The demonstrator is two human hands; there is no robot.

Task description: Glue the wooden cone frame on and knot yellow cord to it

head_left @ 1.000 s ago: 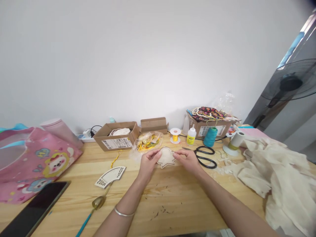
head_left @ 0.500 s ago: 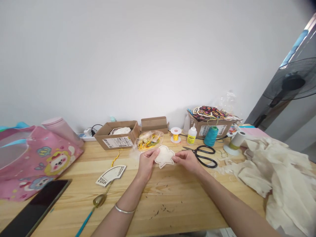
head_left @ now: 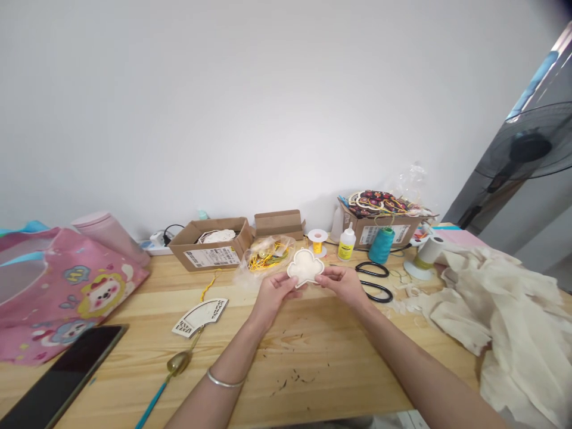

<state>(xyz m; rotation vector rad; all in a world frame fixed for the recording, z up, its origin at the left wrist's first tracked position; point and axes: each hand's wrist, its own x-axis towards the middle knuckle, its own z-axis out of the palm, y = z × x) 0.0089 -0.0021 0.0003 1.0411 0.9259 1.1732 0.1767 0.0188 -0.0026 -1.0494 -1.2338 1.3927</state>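
Observation:
A cream cloud-shaped piece (head_left: pixel 305 266) with a pale rim is held up over the table between my two hands. My left hand (head_left: pixel 277 293) pinches its lower left edge, thumb on the front face. Closed on the lower right edge is my right hand (head_left: pixel 343 285), its forearm crossing from the lower right. Black-handled scissors (head_left: pixel 376 291) lie just beyond the right hand, which hides their blades. Behind the piece are a white spool with yellow thread (head_left: pixel 317 245) and a glue bottle with a yellow label (head_left: pixel 346 244).
Cardboard boxes (head_left: pixel 212 243) stand along the wall, near a bag of yellow cords (head_left: pixel 268 255). A fan-shaped ornament (head_left: pixel 201 317) with a tassel lies left of a teal thread cone (head_left: pixel 381 245). Crumpled cream cloth (head_left: pixel 504 322) covers the right side; a phone (head_left: pixel 67 375) lies left.
The cloud-shaped piece has been turned so its point no longer faces down, and raised slightly. My right hand has shifted over the scissors' blades; both hands keep their hold.

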